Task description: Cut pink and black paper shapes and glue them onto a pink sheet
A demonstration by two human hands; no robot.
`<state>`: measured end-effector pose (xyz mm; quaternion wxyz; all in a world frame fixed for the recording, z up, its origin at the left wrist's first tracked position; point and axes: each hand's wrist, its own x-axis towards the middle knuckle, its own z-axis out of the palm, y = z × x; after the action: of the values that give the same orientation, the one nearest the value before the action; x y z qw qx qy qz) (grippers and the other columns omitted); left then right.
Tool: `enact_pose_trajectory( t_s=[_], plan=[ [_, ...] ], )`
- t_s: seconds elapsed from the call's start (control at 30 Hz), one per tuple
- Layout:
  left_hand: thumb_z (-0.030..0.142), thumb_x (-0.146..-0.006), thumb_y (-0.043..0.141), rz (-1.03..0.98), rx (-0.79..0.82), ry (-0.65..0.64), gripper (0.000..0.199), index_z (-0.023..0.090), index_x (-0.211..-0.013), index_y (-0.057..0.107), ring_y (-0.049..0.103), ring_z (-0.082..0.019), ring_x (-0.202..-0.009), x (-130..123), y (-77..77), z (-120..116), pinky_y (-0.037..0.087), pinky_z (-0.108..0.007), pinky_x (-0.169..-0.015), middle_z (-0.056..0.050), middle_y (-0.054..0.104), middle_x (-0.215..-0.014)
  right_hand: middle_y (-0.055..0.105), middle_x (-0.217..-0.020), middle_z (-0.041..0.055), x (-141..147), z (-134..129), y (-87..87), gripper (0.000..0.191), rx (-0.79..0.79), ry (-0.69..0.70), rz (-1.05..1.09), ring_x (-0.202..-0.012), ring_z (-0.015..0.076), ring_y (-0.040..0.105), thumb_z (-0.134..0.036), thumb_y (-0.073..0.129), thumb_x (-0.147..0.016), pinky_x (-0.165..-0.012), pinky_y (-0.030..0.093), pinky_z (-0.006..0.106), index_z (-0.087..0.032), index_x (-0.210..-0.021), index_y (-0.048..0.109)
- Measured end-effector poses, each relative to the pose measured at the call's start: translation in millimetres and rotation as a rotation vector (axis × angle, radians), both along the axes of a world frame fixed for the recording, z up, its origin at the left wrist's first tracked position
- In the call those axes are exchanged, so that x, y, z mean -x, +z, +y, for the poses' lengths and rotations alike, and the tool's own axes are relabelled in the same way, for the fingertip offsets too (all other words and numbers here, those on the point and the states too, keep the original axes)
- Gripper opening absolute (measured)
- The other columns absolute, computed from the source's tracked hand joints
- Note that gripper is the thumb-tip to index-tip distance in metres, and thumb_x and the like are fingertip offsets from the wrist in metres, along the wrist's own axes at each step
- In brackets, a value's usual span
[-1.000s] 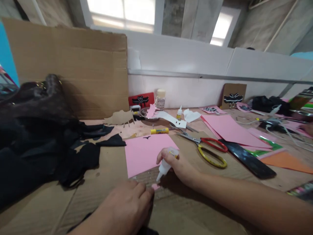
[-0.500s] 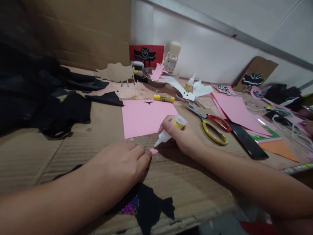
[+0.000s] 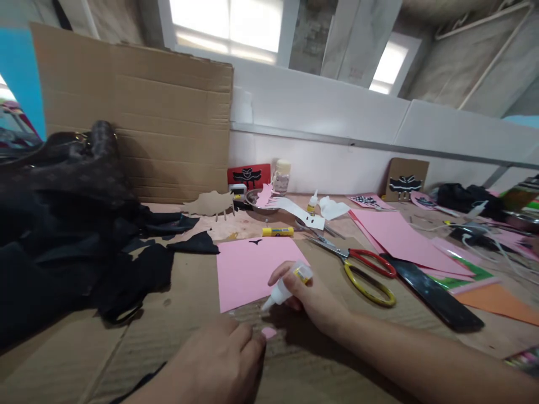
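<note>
My right hand (image 3: 297, 289) is wrapped round a small white glue bottle (image 3: 279, 293), its nozzle tilted down to the left above the cardboard. Just below the nozzle lies a small pink paper scrap (image 3: 268, 333). The fingertips of my left hand (image 3: 229, 350) touch or nearly touch the scrap's left edge; its fingers are bent together, and whatever they press is hidden. Behind both hands lies a pink sheet (image 3: 252, 275) with a small black shape (image 3: 255, 242) near its top edge.
Large scissors (image 3: 357, 269) and a black flat object (image 3: 438, 294) lie to the right, beside pink sheets (image 3: 404, 235). A yellow glue stick (image 3: 278, 231) lies behind the pink sheet. Black fabric (image 3: 138, 275) covers the left. A cardboard panel (image 3: 177, 123) stands behind.
The view has tilted up, bringing windows into sight and hiding the black cutout at the front. The bottle's nozzle has lifted away from the pink scrap.
</note>
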<state>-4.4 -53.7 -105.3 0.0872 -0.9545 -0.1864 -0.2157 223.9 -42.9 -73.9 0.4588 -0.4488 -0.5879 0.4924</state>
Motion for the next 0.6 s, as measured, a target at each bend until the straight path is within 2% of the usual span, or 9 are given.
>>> enact_pose_trajectory(
  t_s=[0.17, 0.3, 0.43, 0.6],
  plan=[
    [0.002, -0.092, 0.054, -0.079, -0.03, -0.009, 0.023, 0.021, -0.092, 0.067, 0.061, -0.018, -0.055, -3.1, -0.8, 2.8, 0.046, -0.033, -0.052, 0.002, 0.068, -0.069, 0.045, -0.066, -0.0082, 1.4, 3.4, -2.5, 0.056, 0.007, 0.001, 0.029, -0.054, 0.0104, 0.035, -0.065, 0.086, -0.079, -0.051, 0.026, 0.025, -0.023, -0.107, 0.061],
    [0.001, -0.09, 0.054, -0.05, -0.01, -0.005, 0.026, 0.019, -0.099, 0.07, 0.064, -0.018, -0.059, -1.8, 5.7, 1.1, 0.049, -0.031, -0.056, 0.001, 0.071, -0.073, 0.042, -0.063, -0.0102, 3.5, 2.3, -3.9, 0.049, 0.008, -0.033, 0.035, -0.053, 0.0099, 0.032, -0.058, 0.083, -0.082, -0.049, 0.024, 0.024, -0.026, -0.095, 0.048],
    [0.002, -0.092, 0.053, -0.01, 0.006, -0.008, 0.026, 0.018, -0.103, 0.07, 0.065, -0.019, -0.06, 1.7, 12.5, -2.4, 0.049, -0.031, -0.055, -0.001, 0.073, -0.076, 0.04, -0.062, -0.0113, 3.7, 1.1, -5.1, 0.057, 0.044, -0.013, 0.065, -0.052, 0.0093, 0.03, -0.066, 0.081, -0.081, -0.049, 0.025, 0.022, -0.026, -0.089, 0.04],
    [0.002, -0.093, 0.052, 0.044, 0.035, -0.012, 0.029, 0.015, -0.111, 0.07, 0.068, -0.02, -0.067, 4.5, 16.7, -5.0, 0.056, -0.032, -0.064, -0.002, 0.075, -0.083, 0.047, -0.065, -0.0054, 1.4, 2.6, -5.8, 0.067, 0.066, -0.047, 0.01, -0.057, 0.0122, 0.043, -0.087, 0.069, -0.08, -0.054, 0.037, 0.026, -0.023, -0.08, 0.049]
  ],
)
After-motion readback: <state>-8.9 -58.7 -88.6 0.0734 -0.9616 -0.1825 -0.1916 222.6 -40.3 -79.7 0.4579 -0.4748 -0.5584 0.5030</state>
